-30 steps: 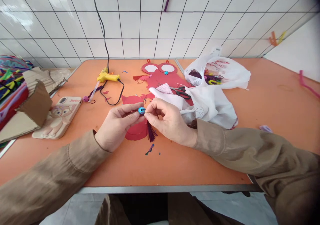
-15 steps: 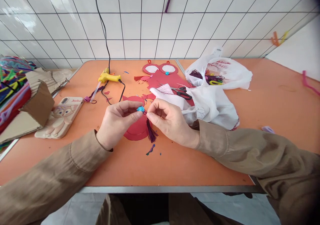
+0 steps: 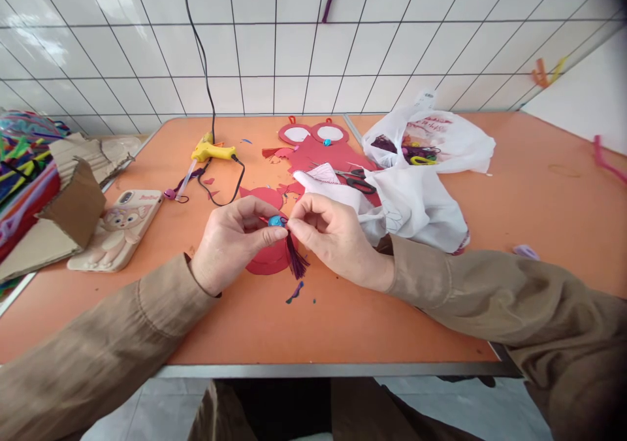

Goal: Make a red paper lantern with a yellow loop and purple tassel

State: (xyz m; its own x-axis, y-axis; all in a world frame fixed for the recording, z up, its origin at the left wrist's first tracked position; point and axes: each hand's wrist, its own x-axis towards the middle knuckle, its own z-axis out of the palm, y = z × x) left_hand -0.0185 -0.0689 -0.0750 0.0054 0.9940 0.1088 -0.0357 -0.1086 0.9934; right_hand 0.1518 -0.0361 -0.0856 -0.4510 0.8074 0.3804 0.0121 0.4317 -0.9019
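Observation:
Between the thumb and fingers of my left hand (image 3: 232,238) is a small shiny blue bell (image 3: 277,221). My right hand (image 3: 330,242) pinches right beside it, at the top of a dark purple tassel (image 3: 296,259) that hangs below the fingertips. Whether the tassel's loop passes through the bell is too small to tell. Under both hands lies a red paper cutout (image 3: 269,268) with a rounded body, partly covered by my left hand. Behind it rests a larger red paper piece (image 3: 321,157) with two white-centred rings and another blue bell (image 3: 327,142).
A yellow glue gun (image 3: 214,151) with its cord stands back left, near a phone (image 3: 117,232). Cardboard (image 3: 73,212) and pipe cleaners (image 3: 24,186) fill the left edge. Scissors (image 3: 357,181) lie by white cloth (image 3: 416,209); a plastic bag (image 3: 470,147) holds more tassels.
My left fingers have shifted slightly, turning the blue bell and bringing it a little lower and closer to my right fingertips. My right hand has barely moved.

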